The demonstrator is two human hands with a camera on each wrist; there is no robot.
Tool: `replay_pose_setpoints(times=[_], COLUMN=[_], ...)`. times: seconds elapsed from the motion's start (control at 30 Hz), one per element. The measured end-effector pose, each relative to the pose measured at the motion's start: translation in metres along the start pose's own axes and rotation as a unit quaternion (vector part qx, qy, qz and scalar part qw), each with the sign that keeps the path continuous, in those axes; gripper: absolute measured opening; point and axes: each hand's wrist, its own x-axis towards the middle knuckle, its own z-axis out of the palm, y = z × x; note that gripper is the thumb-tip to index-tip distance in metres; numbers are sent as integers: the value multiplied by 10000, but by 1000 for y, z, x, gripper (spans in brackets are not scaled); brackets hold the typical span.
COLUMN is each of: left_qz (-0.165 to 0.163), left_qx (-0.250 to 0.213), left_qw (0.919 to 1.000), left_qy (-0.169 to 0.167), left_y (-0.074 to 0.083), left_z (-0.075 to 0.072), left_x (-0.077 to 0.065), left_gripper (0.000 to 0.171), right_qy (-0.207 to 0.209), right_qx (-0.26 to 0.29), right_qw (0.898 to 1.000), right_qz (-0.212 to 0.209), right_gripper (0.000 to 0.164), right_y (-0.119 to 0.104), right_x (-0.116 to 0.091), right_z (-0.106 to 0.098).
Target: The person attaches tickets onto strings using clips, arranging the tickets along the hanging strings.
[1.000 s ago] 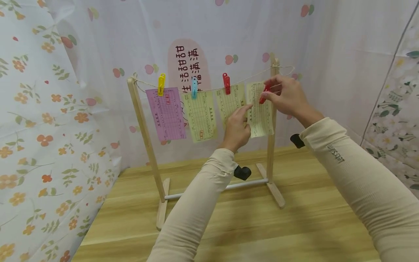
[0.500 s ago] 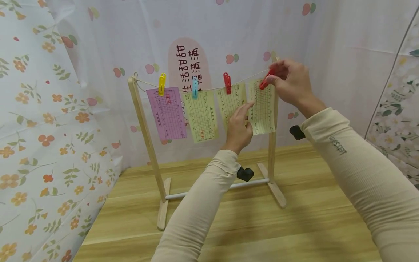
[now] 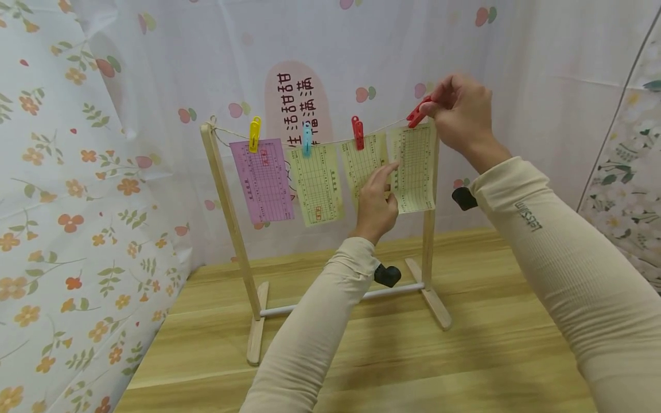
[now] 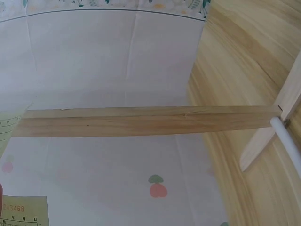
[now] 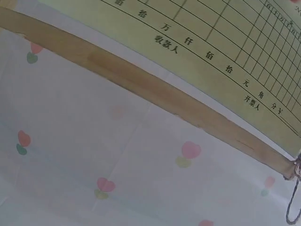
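Note:
In the head view, my right hand (image 3: 463,117) pinches a red clothespin (image 3: 418,112), tilted at the top edge of the rightmost yellow receipt slip (image 3: 415,172). Whether its jaws bite on slip and string cannot be seen. At that slip's left edge, my left hand (image 3: 378,206) holds it with its fingertips. The same slip fills the top of the right wrist view as a printed grid (image 5: 225,37). Further left on the string (image 3: 338,141) hang a purple slip (image 3: 262,180) under a yellow clothespin (image 3: 255,135), a yellow slip (image 3: 316,183) under a blue clothespin (image 3: 307,140), and another under a red clothespin (image 3: 357,133).
A wooden stand carries the string between its left post (image 3: 229,223) and right post (image 3: 428,246). A white rod (image 3: 392,290) joins its feet on the wood-grain table (image 3: 403,367). Patterned cloth (image 3: 206,57) hangs behind and at both sides.
My right hand has risen with the red clothespin, from in front of the rightmost slip to its top edge. My left hand has stayed at the slip's left edge.

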Motion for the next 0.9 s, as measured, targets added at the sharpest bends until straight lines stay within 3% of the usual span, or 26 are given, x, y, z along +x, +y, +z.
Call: replay_pose_setpoints(times=[0.23, 0.5, 0.9], left_qz=[-79, -321, -366], left_qx=[75, 77, 274], left_qw=[9999, 9995, 9989], left_qy=[47, -24, -46], left_y=[2, 4, 5], left_z=[-1, -1, 2], left_x=[4, 10, 12], left_gripper=[58, 60, 63], right_qy=[255, -200, -658], right_qx=[-166, -324, -578], right_qw=[9995, 9992, 9960], right_qz=[-121, 121, 177], right_gripper=[20, 19, 14], right_y=[-2, -3, 1], right_x=[10, 23, 28], right_z=[-1, -2, 1])
